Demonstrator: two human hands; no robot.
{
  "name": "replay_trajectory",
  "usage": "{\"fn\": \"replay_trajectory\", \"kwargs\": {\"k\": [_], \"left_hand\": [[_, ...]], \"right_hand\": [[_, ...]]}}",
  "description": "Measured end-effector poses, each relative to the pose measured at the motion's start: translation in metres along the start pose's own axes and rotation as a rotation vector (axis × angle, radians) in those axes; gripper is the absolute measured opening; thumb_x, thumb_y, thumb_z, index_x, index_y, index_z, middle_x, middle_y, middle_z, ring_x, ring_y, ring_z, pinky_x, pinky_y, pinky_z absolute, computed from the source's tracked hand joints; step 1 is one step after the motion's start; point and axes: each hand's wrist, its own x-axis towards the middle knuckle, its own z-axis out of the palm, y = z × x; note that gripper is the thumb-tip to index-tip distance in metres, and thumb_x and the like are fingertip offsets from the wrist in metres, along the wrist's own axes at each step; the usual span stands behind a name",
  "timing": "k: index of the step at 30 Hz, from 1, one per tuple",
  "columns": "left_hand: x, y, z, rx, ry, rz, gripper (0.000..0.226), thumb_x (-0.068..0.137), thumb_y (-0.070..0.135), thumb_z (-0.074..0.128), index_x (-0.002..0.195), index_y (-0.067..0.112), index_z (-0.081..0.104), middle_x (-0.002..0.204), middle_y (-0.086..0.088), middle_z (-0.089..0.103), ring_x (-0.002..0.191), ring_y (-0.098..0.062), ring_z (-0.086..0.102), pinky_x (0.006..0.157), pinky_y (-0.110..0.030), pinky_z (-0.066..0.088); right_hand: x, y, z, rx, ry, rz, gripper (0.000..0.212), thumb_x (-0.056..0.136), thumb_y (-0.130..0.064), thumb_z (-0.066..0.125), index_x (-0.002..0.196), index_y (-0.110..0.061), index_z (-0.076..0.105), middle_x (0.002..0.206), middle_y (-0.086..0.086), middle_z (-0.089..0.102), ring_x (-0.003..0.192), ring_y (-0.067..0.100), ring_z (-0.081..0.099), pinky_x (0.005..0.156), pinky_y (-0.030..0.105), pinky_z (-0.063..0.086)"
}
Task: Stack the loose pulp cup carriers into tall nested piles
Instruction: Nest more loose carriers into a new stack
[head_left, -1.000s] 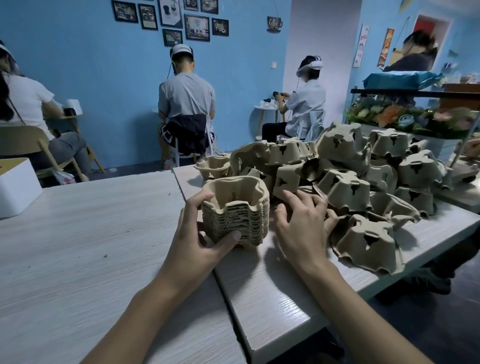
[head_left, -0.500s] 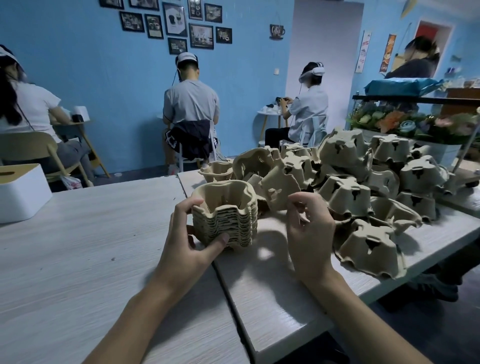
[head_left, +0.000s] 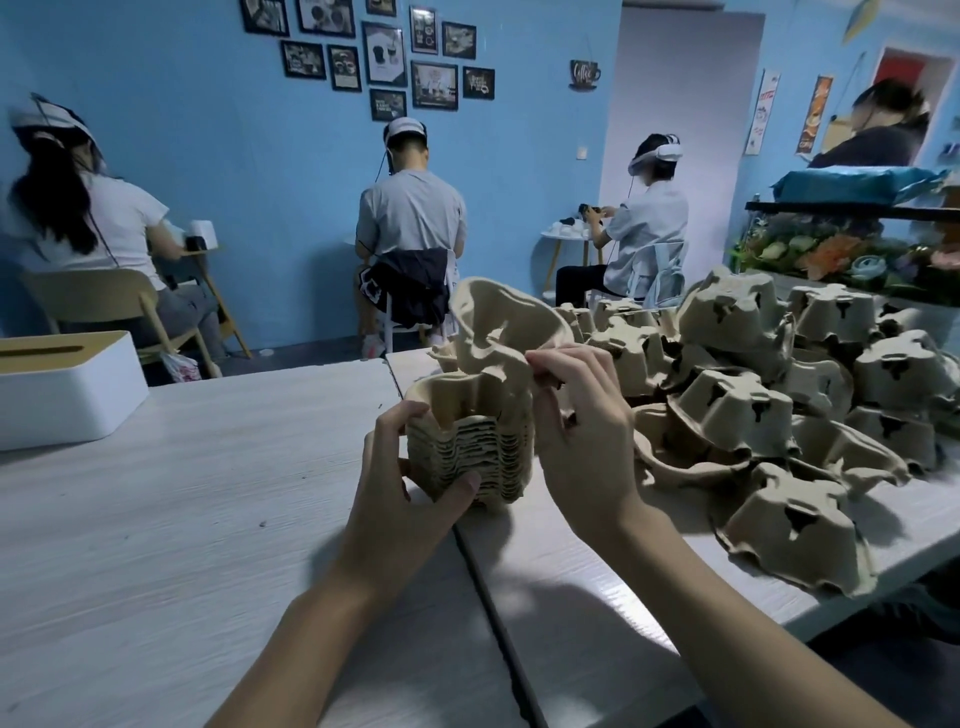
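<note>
The left hand (head_left: 410, 483) curls round the near side of a nested pile (head_left: 470, 454) standing on the bench (head_left: 156, 530). The right hand (head_left: 576, 436) pinches the rim of one loose carrier (head_left: 496, 332), held tilted just above the pile's open top. A heap of loose carriers (head_left: 779, 400) lies just right of the pile.
</note>
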Motion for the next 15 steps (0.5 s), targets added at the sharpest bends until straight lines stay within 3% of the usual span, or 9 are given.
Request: {"fn": "replay_trajectory", "kwargs": {"k": [5,8,12,15], "left_hand": [[0.001,0.001,0.002,-0.039,0.028,-0.024,0.073,0.079,0.021,0.083,0.124,0.052,0.034,0.129,0.013,0.047,0.108,-0.017,0.058,0.075,-0.017,0.044],[0.000,0.003,0.002,-0.072,0.044,-0.030,0.087,0.076,0.025,0.086,0.126,0.059,0.024,0.126,0.021,0.046,0.095,-0.006,0.061,0.073,-0.017,0.050],[-0.001,0.002,0.002,-0.061,0.039,-0.058,0.101,0.065,0.051,0.084,0.136,0.066,0.014,0.131,0.018,0.047,0.109,-0.020,0.061,0.092,-0.046,0.056],[0.000,0.002,0.001,0.011,0.023,-0.024,0.092,0.070,0.042,0.083,0.138,0.063,0.024,0.135,0.006,0.046,0.113,-0.027,0.059,0.092,-0.055,0.054]], "right_hand": [[-0.010,0.004,0.013,0.088,-0.029,0.014,0.025,0.083,0.010,0.049,0.102,0.009,0.065,0.100,0.015,0.063,0.097,0.029,0.058,0.086,0.039,0.051],[-0.014,0.005,0.014,0.140,-0.049,0.011,0.028,0.081,0.005,0.044,0.099,0.009,0.065,0.101,0.015,0.063,0.098,0.031,0.057,0.086,0.044,0.050],[-0.015,0.004,0.013,0.171,-0.141,-0.033,0.025,0.087,-0.003,0.046,0.096,0.006,0.068,0.103,0.013,0.065,0.104,0.033,0.055,0.093,0.045,0.046],[-0.022,0.008,0.012,0.174,-0.232,0.000,0.026,0.089,-0.010,0.048,0.095,0.003,0.070,0.102,0.010,0.066,0.104,0.029,0.057,0.091,0.046,0.047]]}}
